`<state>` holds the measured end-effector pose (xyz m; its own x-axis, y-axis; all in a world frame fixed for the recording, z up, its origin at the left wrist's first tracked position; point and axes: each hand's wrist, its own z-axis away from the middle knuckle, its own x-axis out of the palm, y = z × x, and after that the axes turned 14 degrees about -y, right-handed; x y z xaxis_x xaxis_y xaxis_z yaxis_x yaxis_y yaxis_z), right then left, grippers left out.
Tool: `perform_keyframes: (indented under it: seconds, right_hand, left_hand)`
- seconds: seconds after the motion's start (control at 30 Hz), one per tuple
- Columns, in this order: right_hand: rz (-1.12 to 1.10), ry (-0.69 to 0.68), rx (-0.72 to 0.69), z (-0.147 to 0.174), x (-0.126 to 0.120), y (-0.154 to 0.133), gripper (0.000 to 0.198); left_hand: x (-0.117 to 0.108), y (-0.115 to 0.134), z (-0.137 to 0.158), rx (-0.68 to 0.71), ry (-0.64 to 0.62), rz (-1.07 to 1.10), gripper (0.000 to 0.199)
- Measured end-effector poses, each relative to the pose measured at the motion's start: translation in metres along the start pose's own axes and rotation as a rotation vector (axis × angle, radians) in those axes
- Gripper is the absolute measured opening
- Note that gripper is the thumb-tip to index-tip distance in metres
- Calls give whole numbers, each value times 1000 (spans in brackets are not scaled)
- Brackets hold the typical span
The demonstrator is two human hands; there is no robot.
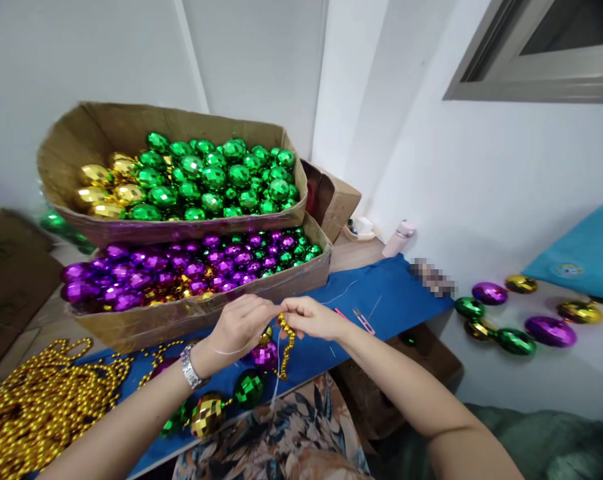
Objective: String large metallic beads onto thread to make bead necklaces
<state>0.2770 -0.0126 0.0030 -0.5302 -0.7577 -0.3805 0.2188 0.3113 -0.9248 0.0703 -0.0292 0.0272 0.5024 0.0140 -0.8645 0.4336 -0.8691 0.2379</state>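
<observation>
your left hand (pixel 241 323) and right hand (pixel 314 319) meet fingertip to fingertip over the blue cloth (pixel 396 287). your right fingers are closed on the upper end of a short string of gold beads (pixel 287 353), which hangs below them toward the cloth's front edge. your left fingers are pinched together beside its top; you cannot tell from here just what they grip. a white thread (pixel 279 363) dangles next to the beads. just below your hands sit a purple ball (pixel 264 355), a green ball (pixel 249 388) and a gold ball (pixel 208 415). small snips (pixel 364 321) lie to the right, near your right wrist. beyond your hands, a lower box (pixel 261 291) holds purple, green and gold balls, and an upper box (pixel 181 230) holds green and gold ones. a heap of gold bead strings (pixel 46 400) lies at your left.
</observation>
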Motion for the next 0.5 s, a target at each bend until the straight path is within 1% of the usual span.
perform_keyframes:
  seconds: [0.07, 0.1, 0.13, 0.17, 0.2, 0.27, 0.3, 0.33, 0.37, 0.43, 0.47, 0.5]
  right_hand:
    - [479, 212, 51, 5, 2, -11, 22]
    - [687, 281, 79, 8, 5, -17, 21]
    - [839, 300, 99, 11, 8, -21, 20]
    - [928, 260, 103, 14, 12, -25, 19]
    - [958, 169, 82, 17, 16, -28, 18]
    - [872, -67, -14, 22, 19, -32, 17]
    - [779, -127, -56, 23, 17, -33, 18]
    - [673, -115, -78, 23, 13, -33, 20]
    - [563, -42, -83, 21, 9, -31, 23]
    - [356, 163, -61, 16, -1, -23, 28]
    - [255, 216, -51, 12, -4, -18, 29]
    - [138, 213, -44, 7, -6, -11, 30]
  left_hand:
    - [1, 1, 0, -198, -62, 152, 16]
    - [3, 1, -1, -303, -81, 266, 14]
    - [4, 0, -2, -391, -87, 393, 14]
    - [5, 0, -3, -455, -80, 517, 14]
    - [6, -1, -4, -494, -69, 622, 15]
    - [8, -1, -4, -510, -42, 734, 15]
    - [8, 0, -4, -499, -37, 738, 14]
    - [7, 1, -4, -479, -39, 716, 13]
    - [6, 3, -3, -453, -42, 676, 12]
    - [2, 6, -2, -378, -54, 577, 11]
    - [0, 7, -2, -328, -56, 526, 11]
    - [-2, 8, -2, -271, -50, 473, 12]
